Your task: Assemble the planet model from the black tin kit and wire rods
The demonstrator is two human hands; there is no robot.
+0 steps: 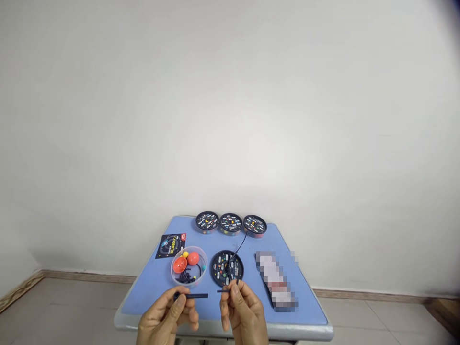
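Near the table's front edge, my left hand point(168, 314) pinches a short black tube point(197, 295) that points to the right. Facing it, my right hand point(245, 309) pinches a thin black rod point(223, 291), its tip pointing left towards the tube with a small gap between them. A thin curved black strand point(240, 247) rises from near my right fingers. Behind the right hand lies a round black lid point(219, 275) printed with small planets. A clear round tub point(206, 279) behind the left hand holds red half-shells point(180, 264), a yellow ball point(185, 255) and black parts point(185, 276).
Three closed round tubs with black printed lids, one of them a middle tub point(230, 223), stand along the back of the blue table point(147, 282). A black printed card point(169, 246) lies at the left. A pixelated flat object point(276, 282) lies at the right. A wall rises behind.
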